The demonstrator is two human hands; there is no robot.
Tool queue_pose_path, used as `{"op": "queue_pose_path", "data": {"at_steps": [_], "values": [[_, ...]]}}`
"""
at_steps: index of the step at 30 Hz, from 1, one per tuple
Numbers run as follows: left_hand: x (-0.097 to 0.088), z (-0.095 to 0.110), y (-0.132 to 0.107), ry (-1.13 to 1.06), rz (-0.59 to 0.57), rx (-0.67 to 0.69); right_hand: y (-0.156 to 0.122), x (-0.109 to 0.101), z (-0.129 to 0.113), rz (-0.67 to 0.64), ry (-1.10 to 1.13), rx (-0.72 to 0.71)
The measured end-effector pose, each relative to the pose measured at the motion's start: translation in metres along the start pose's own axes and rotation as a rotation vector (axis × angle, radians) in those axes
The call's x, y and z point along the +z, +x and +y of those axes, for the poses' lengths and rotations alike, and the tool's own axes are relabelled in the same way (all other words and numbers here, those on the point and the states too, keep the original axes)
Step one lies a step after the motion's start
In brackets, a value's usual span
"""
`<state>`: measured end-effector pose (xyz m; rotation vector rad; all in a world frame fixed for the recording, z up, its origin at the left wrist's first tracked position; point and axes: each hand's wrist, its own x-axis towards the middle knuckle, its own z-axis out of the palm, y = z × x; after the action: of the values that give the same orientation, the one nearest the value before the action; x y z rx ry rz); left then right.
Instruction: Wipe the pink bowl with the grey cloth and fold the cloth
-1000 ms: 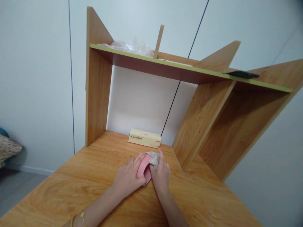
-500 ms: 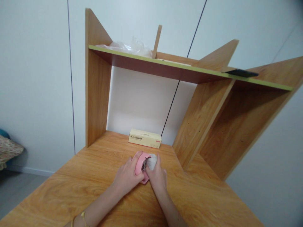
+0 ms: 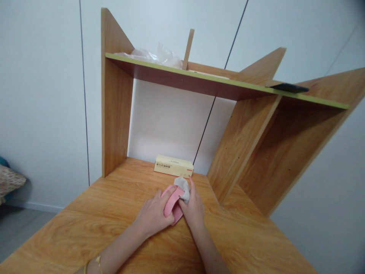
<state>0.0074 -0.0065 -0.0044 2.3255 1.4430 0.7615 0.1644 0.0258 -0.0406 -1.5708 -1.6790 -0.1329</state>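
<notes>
A hollow pink object (image 3: 171,203) with a curved rim is held just above or on the desk; its exact kind I cannot tell. My left hand (image 3: 155,213) is closed around its left side, with the fingers over the top and the thumb underneath. A grey cloth (image 3: 183,185) lies bunched against the pink object's right edge. My right hand (image 3: 194,207) pinches this cloth between thumb and fingers, with the index finger pointing up. Part of the cloth is hidden behind the fingers.
Behind my hands a cream printed box (image 3: 173,166) stands at the back of the wooden desk (image 3: 94,224). A shelf (image 3: 171,75) spans above, bearing a clear plastic bag (image 3: 159,56) and a dark flat object (image 3: 289,88). Upright wooden panels (image 3: 242,148) rise at the right.
The grey cloth, partly inside the pink object's opening before, now sits bunched at its far right edge. My right hand has shifted slightly right, and the pink object's opening shows more.
</notes>
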Motion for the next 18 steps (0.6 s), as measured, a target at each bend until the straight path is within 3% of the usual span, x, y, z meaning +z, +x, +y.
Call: {"op": "queue_pose_path", "data": {"at_steps": [4, 10, 13, 18], "values": [[0.004, -0.007, 0.001, -0.039, 0.016, 0.033, -0.002, 0.004, 0.004, -0.115, 0.105, 0.137], [0.011, -0.02, 0.004, -0.243, 0.197, 0.022, -0.004, 0.017, 0.011, 0.014, 0.414, 0.217], [0.019, -0.02, 0.003, -0.315, 0.209, -0.004, -0.003, 0.022, 0.009, 0.108, 0.543, 0.267], [0.033, -0.019, 0.003, -0.44, 0.209, 0.069, -0.004, 0.028, 0.0, 0.043, 0.775, 0.289]]}}
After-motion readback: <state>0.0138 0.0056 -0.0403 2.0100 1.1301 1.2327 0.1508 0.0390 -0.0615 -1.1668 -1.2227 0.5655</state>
